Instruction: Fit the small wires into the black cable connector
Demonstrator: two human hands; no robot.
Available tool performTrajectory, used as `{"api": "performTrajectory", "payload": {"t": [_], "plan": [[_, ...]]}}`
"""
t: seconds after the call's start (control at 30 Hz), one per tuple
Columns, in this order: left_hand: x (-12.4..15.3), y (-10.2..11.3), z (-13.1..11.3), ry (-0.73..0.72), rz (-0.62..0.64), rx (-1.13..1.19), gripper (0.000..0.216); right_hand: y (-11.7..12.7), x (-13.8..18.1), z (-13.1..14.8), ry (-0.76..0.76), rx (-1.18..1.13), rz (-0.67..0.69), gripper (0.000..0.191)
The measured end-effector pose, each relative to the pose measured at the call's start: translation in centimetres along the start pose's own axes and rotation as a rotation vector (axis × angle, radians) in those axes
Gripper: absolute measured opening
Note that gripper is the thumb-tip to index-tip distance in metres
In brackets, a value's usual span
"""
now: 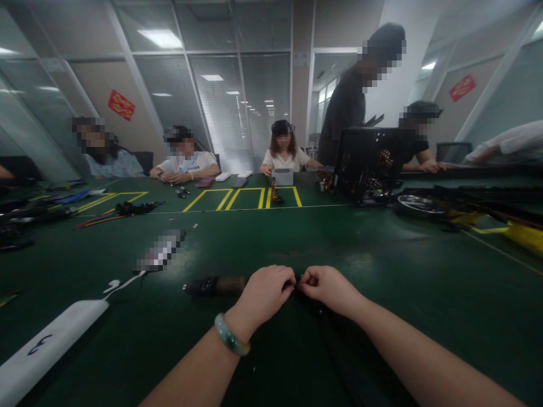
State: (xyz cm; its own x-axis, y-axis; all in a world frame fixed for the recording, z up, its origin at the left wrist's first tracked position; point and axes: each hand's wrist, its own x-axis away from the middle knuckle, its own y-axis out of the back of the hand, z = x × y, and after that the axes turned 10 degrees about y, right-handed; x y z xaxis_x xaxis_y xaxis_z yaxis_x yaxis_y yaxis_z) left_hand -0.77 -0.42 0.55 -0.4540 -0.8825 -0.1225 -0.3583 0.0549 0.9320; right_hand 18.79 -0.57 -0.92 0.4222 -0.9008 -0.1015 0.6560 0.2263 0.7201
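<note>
Pinching a small dark piece (296, 284) between them, the left hand (263, 297) and right hand (327, 287) meet fingertip to fingertip above the green counter (373, 249); a black-and-brown cylinder (216, 285) lies just left of the left hand.

Left hand (263, 298) and right hand (327, 289) pinch a small black part (296, 282) over the green tabletop (382, 254).

Just left of the small black part, a black-and-brown cylinder (214, 285) runs under the left hand, which wears a jade bangle (231, 334). A dark cable bundle (326, 345) lies directly below it. Well left of it sits a white bar-shaped device (48, 345) trailing a thin white cable (125, 284).
</note>
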Motion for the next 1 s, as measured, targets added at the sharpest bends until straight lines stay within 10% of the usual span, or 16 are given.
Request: {"api": "performTrajectory", "payload": {"t": [1.0], "plan": [[-0.12,-0.16,0.04,0.003,-0.018,0.002,0.007,0.08,0.08,0.32,0.01,-0.001,0.004,0.014]]}}
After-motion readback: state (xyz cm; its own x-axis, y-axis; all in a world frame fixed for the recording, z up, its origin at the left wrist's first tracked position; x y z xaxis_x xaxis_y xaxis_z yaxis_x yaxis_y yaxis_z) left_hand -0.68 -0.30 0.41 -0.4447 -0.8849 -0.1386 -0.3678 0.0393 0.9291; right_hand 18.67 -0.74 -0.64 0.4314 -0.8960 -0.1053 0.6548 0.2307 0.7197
